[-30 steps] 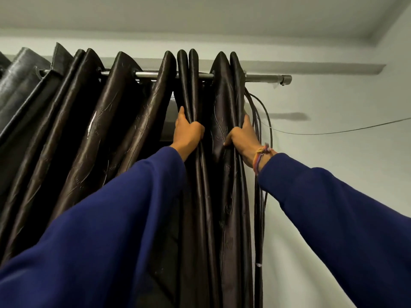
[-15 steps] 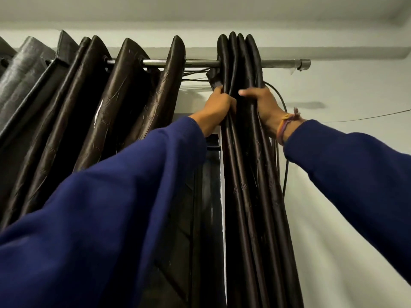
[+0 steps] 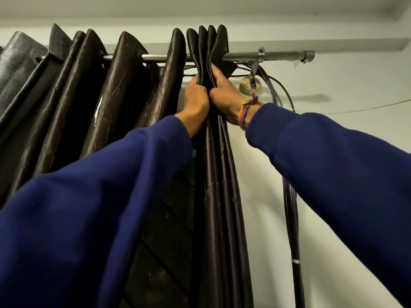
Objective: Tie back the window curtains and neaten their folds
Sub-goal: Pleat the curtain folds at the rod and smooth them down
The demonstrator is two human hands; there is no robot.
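Just under the curtain rod, both hands are clamped on the same bunch of dark curtain folds. The left hand has its fingers curled round the bunch from the left of it, and the right hand pinches it from the right, thumb laid up along the fabric, so the pleats are squeezed tight between the two. That bunch hangs from the rod a bit short of the wall bracket, while the looser folds fan out along the rod further from it.

Looks like the gathering step: pleats are being stacked together up top, and no tie-back is on yet. Next move probably calls for keeping one hand pinching the stack while the other pulls over the next loose fold, or runs down to straighten the drop.

Hard to say much else. Blue sleeves cover most of the lower curtain, the window behind is barely readable, and the fingertips are buried in fabric. No tie-back cord is visible, just black cables hanging past the bracket.
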